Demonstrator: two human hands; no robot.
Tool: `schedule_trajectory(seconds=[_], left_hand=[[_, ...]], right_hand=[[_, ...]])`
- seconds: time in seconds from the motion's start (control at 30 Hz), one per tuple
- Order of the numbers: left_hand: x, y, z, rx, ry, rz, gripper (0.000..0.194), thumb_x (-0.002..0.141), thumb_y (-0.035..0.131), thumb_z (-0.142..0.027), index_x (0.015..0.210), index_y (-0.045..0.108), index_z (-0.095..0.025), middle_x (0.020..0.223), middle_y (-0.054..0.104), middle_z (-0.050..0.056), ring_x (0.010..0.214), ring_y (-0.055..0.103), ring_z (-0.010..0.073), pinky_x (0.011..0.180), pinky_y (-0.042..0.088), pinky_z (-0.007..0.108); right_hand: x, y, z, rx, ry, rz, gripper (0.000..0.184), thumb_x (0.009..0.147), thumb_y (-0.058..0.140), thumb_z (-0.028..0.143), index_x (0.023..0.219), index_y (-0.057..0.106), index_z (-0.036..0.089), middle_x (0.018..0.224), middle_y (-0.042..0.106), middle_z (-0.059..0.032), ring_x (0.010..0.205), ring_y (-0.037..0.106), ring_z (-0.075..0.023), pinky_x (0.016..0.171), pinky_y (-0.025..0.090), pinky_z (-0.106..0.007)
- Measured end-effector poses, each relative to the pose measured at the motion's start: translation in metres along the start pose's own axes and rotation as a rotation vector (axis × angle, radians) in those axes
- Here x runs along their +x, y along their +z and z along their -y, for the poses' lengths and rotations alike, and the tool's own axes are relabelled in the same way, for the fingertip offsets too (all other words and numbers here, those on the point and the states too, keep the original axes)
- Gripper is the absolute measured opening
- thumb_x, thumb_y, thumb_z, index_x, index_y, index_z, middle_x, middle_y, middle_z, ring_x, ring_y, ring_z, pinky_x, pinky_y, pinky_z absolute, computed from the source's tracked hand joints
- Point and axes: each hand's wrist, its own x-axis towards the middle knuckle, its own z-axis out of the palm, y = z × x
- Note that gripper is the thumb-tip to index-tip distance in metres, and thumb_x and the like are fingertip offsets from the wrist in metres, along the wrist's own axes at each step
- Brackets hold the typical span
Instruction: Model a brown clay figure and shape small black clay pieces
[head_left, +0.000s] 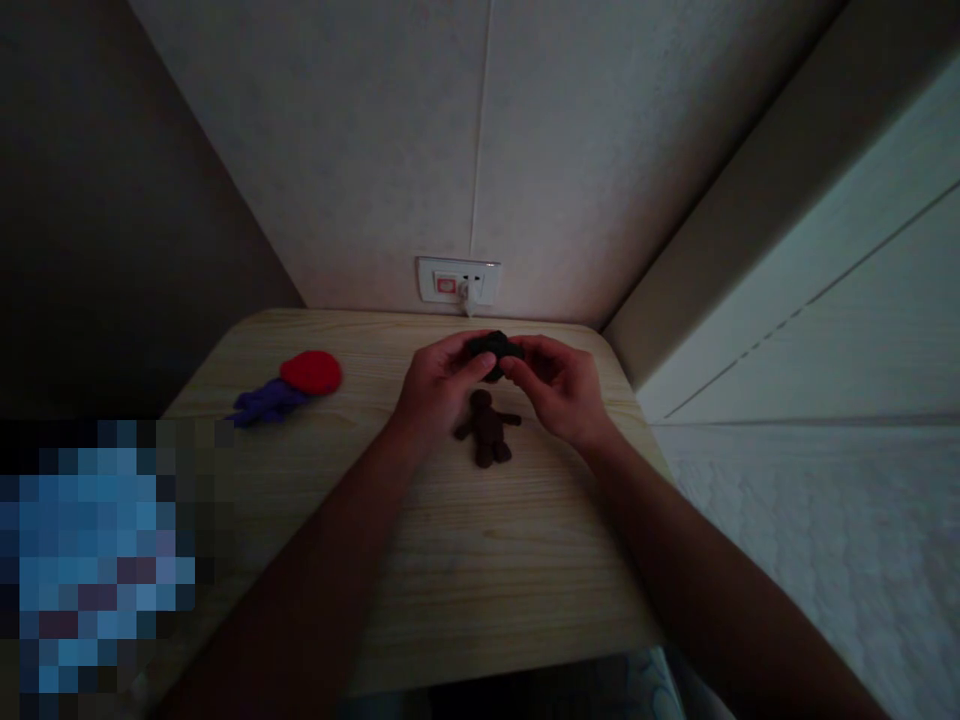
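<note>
Between my two hands is a lump of black modelling clay, held just above the table toward its back edge. My left hand grips its left side, with the thumb pressed on the front. From the other side my right hand pinches it with thumb and fingers. Parts of the lump are covered by the fingers. A small brown clay figure, with a round head, arms and short legs, lies on the table just below the hands.
On the left of the wooden table lie a flat red clay disc and a purple clay piece touching it. A wall socket with a white plug is behind the table. A blurred-out patch covers the lower left.
</note>
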Motion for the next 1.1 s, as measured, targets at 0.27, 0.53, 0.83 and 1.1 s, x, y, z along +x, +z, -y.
schedule_trajectory(seconds=[0.27,0.53,0.83,1.1], left_hand=[[-0.001,-0.001,-0.003,-0.046,-0.044,0.029,0.026,0.075,0.086,-0.034,0.094,0.08,-0.017,0.091,0.079,0.006,0.081,0.071,0.0188,0.081,0.056,0.033],[0.0,0.002,-0.003,-0.007,-0.04,-0.078,0.02,0.072,0.087,-0.032,0.084,0.081,-0.017,0.084,0.079,0.005,0.079,0.071,0.0173,0.079,0.055,0.031],[-0.004,0.007,-0.011,0.053,-0.083,-0.108,0.047,0.066,0.091,-0.027,0.11,0.079,-0.016,0.079,0.079,0.004,0.071,0.074,0.019,0.07,0.062,0.031],[-0.003,0.004,-0.008,-0.065,-0.104,-0.125,0.04,0.064,0.096,-0.036,0.095,0.082,-0.014,0.093,0.082,0.01,0.081,0.077,0.0226,0.082,0.065,0.039]], right_hand=[[0.001,-0.003,0.007,-0.044,-0.017,0.07,0.035,0.093,0.071,0.056,0.09,0.076,0.021,0.074,0.069,-0.0011,0.066,0.061,-0.0154,0.062,0.05,-0.03],[0.002,0.001,-0.003,-0.047,-0.012,-0.019,0.032,0.094,0.07,0.053,0.097,0.076,0.022,0.084,0.073,-0.0032,0.072,0.065,-0.0157,0.066,0.055,-0.03],[-0.004,0.006,-0.01,-0.054,-0.122,-0.068,0.048,0.088,0.081,0.044,0.132,0.071,0.026,0.117,0.077,-0.009,0.094,0.076,-0.0215,0.09,0.066,-0.04],[-0.001,0.001,-0.017,-0.073,-0.089,0.03,0.066,0.08,0.088,0.044,0.14,0.067,0.026,0.115,0.077,-0.0081,0.089,0.075,-0.0215,0.088,0.067,-0.041]])
